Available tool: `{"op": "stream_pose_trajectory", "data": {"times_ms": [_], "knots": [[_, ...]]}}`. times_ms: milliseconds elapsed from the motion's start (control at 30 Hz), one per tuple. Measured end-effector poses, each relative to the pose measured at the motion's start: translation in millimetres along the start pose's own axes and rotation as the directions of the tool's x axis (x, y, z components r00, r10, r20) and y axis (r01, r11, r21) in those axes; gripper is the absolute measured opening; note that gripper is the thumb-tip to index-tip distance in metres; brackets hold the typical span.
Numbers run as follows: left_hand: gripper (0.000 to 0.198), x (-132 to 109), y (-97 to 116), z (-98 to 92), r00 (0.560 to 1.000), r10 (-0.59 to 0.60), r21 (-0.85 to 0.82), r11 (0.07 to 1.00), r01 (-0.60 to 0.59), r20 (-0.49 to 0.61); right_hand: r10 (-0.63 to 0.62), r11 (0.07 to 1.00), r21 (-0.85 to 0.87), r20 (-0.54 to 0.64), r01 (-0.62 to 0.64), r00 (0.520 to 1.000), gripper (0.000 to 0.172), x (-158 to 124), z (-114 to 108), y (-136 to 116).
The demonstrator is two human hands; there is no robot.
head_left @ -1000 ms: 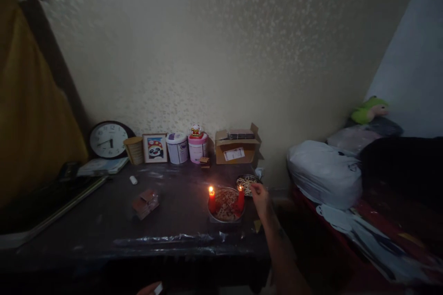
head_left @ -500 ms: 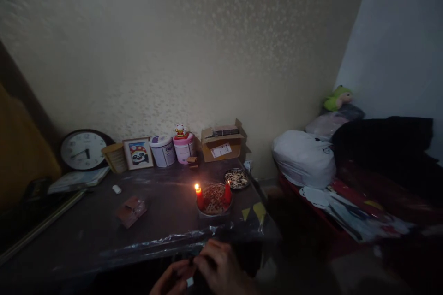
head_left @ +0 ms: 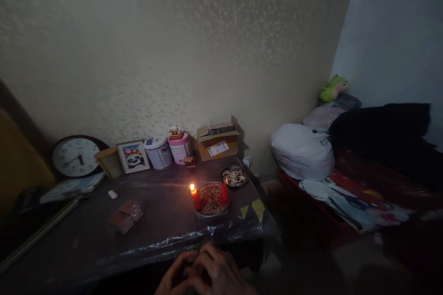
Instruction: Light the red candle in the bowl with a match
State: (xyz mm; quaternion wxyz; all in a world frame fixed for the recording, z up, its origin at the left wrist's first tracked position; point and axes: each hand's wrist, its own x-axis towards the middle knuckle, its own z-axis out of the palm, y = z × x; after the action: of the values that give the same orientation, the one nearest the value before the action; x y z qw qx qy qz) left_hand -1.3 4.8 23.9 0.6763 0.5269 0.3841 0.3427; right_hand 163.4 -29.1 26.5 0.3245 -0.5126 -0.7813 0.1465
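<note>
Both hands meet low in the picture, in front of the table's plastic-covered front edge. My left hand (head_left: 178, 274) has its fingers curled, and my right hand (head_left: 216, 269) is bent over it. Whatever lies between the fingers is too dark to make out. Beyond them a round dish (head_left: 212, 199) of small grains stands on the table (head_left: 162, 214). A lit red candle (head_left: 196, 199) stands at its left side and another red candle (head_left: 224, 194), with a faint glow at its top, at its right. Behind is a dish of matchsticks (head_left: 234, 176).
Along the wall stand a clock (head_left: 76, 156), a cup (head_left: 110, 162), a panda picture (head_left: 134, 156), two tubs (head_left: 158, 152) and a cardboard box (head_left: 218, 144). Yellow paper pieces (head_left: 258, 208) lie right; a pinkish packet (head_left: 127, 216) lies left. White bag (head_left: 302, 151) further right.
The view has tilted and shifted slightly. My hands have drawn closer together, and the pale bit seen between them before is now hidden. The right candle's flame looks fainter.
</note>
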Motion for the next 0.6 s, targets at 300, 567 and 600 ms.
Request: {"op": "stream_pose_trajectory", "data": {"times_ms": [300,567,600], "knots": [[0.048,1,-19,-11.6,1.0,0.021,-0.123,0.992,-0.024,-0.021,0.105,0.994,0.028,0.019,-0.106,0.994,0.035,-4,-4,-4],[0.048,1,-31,-18.0,0.992,0.083,-0.117,0.989,-0.094,-0.09,0.067,0.997,0.041,-0.035,-0.065,0.997,0.031,-2,6,-1],[0.048,0,-31,-17.9,0.991,0.086,-0.125,0.987,-0.098,-0.098,0.056,0.997,0.048,-0.042,-0.054,0.998,0.031,-1,7,-1]]}}
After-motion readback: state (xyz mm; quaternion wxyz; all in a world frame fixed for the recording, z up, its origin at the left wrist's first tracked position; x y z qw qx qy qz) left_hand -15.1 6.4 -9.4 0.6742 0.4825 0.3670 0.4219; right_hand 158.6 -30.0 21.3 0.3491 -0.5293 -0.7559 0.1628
